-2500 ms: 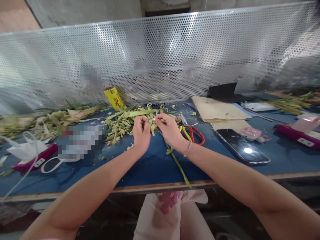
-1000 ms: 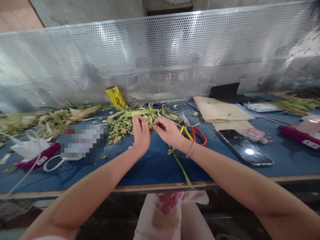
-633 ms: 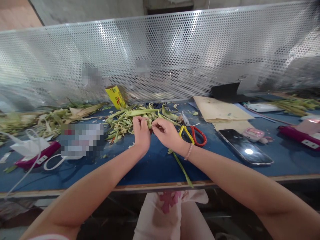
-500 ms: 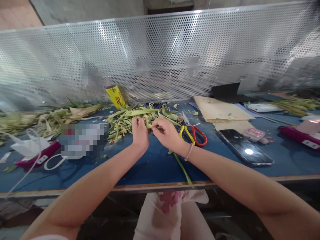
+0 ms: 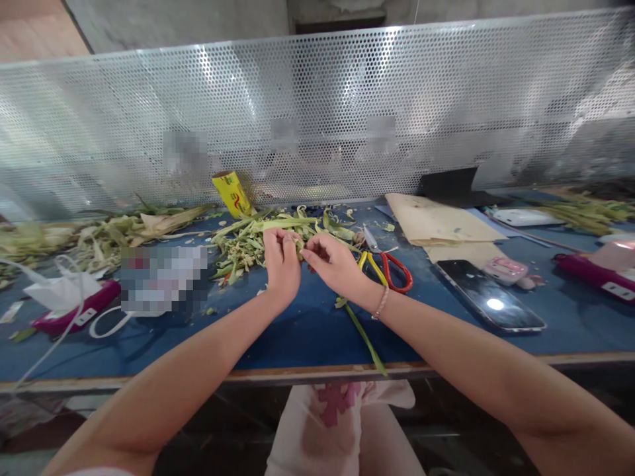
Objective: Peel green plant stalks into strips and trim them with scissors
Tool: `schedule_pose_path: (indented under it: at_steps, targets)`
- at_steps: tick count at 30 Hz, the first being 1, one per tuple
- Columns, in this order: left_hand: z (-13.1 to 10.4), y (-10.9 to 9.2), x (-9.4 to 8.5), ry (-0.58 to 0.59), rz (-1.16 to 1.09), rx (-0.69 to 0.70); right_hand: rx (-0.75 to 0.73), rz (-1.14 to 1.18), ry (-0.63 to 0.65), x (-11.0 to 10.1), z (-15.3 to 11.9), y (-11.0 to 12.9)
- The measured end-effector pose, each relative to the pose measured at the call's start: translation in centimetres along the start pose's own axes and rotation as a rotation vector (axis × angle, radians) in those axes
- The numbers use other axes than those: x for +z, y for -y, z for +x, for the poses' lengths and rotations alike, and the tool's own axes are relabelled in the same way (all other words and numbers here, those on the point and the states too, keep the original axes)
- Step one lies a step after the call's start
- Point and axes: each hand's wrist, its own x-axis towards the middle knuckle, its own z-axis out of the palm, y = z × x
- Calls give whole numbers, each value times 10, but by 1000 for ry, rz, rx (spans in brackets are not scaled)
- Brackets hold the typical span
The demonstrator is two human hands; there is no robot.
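Observation:
My left hand (image 5: pixel 284 264) is closed in a pinch on a small pale green leaf piece (image 5: pixel 299 244), and my right hand (image 5: pixel 335 268), with a bracelet at its wrist, pinches the same piece from the other side. The fingers nearly meet, so most of the piece is hidden. Just beyond the hands lies a heap of green leaf strips (image 5: pixel 243 246) and curled bits. Scissors (image 5: pixel 398 272) with one red and one yellow handle lie right of my right hand. A long green stalk (image 5: pixel 366 338) reaches the table's front edge below that wrist.
A yellow tube (image 5: pixel 232 194) stands tilted behind the heap, before a perforated metal screen (image 5: pixel 327 99). To the right lie brown paper (image 5: pixel 441 221), a phone (image 5: pixel 489 294) and a pink case (image 5: pixel 506 270). Purple power strips (image 5: pixel 102 299) sit at both sides, with more leaves at far left.
My left hand has turned slightly, its fingers now reaching further over the leaf piece. My right hand stays close beside it. The view has shifted a little.

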Motion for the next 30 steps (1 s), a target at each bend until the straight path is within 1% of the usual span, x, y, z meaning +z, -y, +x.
schedule_pose_path:
  at_steps: [2, 4, 8, 11, 13, 17, 20, 23, 28, 30]
  targets:
    - [1, -1, 0, 1, -6, 23, 7, 53, 5, 1, 0, 0]
    - [1, -1, 0, 8, -33, 10, 5, 67, 17, 1, 0, 0]
    - [0, 0, 2, 10, -83, -94, 0, 71, 41, -1, 3, -1]
    - [-2, -2, 4, 35, -128, -188, 8, 58, 1, -2, 3, -2]
    - [-4, -6, 5, 39, -123, -193, 9, 37, -41, -2, 3, -2]
    - [-6, -8, 5, 23, -48, -121, 20, 22, -118, 0, 2, -1]
    - [-5, -4, 3, 17, 22, -42, 37, 107, -141, 2, 2, -2]
    - [-4, -1, 2, 17, 56, 53, 60, 235, -140, 3, 3, -2]
    - [-5, -1, 3, 5, 84, 145, 63, 197, -109, 1, 4, 0]
    - [-6, 0, 3, 1, 99, 185, 56, 216, -94, 0, 4, -1]
